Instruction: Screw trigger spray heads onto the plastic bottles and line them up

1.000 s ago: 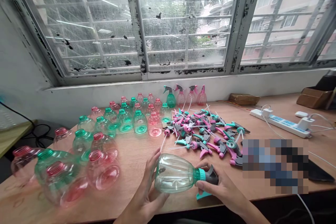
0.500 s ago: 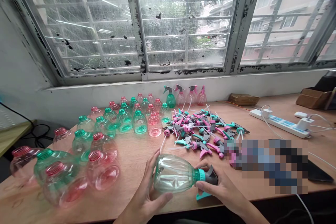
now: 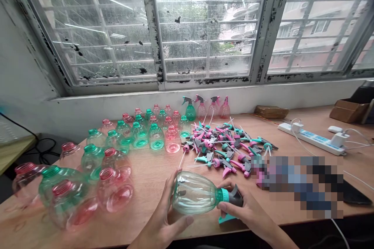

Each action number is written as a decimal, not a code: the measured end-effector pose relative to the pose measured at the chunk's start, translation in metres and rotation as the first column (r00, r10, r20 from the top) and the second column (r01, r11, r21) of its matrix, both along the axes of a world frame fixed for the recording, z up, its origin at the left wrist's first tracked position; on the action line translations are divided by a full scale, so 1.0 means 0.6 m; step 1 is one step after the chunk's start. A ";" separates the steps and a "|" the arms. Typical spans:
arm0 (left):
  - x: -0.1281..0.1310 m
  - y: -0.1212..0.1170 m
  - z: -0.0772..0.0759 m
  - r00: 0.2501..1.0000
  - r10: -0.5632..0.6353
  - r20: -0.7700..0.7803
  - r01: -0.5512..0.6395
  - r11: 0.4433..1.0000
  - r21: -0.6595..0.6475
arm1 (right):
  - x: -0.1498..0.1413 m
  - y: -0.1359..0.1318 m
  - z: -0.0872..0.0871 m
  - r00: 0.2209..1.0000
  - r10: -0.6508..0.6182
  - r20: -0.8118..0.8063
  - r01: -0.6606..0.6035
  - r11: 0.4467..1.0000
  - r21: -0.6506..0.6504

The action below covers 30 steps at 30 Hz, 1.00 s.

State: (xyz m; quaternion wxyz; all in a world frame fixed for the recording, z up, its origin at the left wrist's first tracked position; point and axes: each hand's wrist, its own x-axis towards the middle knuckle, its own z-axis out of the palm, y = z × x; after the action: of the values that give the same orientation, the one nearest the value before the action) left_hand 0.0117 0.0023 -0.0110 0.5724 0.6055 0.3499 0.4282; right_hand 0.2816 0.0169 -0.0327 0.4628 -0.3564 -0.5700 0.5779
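Observation:
A clear green spray bottle [image 3: 195,194] lies sideways in front of me, its base to the left. My left hand [image 3: 165,214] cups the base, fingers behind it and thumb along the lower side. At the neck, my right hand [image 3: 244,206] grips the grey and teal spray head [image 3: 233,195], which sits on the bottle's mouth. Its teal trigger [image 3: 226,218] points down below the right fingers. Just beyond the bottle is a heap of loose pink, teal and grey spray heads [image 3: 224,146] with white tubes.
Several open pink and green bottles [image 3: 140,134] stand on the table's left side. Assembled spray bottles [image 3: 201,109] line the wall under the window. A white power strip [image 3: 312,138], a brown packet [image 3: 271,111] and a cardboard box [image 3: 349,109] are at right, near a blurred patch.
My left thumb has moved rightward along the underside of the bottle, and its hold looks looser. The right hand stays at the spray head. The view shifts slightly.

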 end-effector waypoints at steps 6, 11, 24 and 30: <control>-0.003 0.000 0.001 0.998 0.024 -0.064 -0.020 0.997 0.069 | 0.000 -0.001 0.001 1.000 -0.019 0.022 0.019 1.000 0.018; -0.002 0.002 -0.003 0.999 0.018 -0.027 -0.016 0.999 0.046 | 0.000 -0.002 -0.001 1.000 -0.013 0.010 0.013 1.000 0.006; -0.012 0.009 -0.009 0.993 -0.047 -0.104 0.050 0.999 0.021 | -0.002 -0.005 0.009 0.999 -0.017 0.033 0.017 1.000 -0.002; -0.009 0.008 -0.015 0.998 0.007 -0.057 -0.004 0.998 0.055 | -0.001 -0.003 0.005 0.999 -0.024 0.042 0.023 1.000 0.014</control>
State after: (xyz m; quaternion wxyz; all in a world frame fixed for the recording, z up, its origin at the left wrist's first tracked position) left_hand 0.0063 0.0073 -0.0200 0.5441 0.6321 0.3559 0.4216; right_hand 0.2809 0.0151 -0.0298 0.4599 -0.3720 -0.5793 0.5608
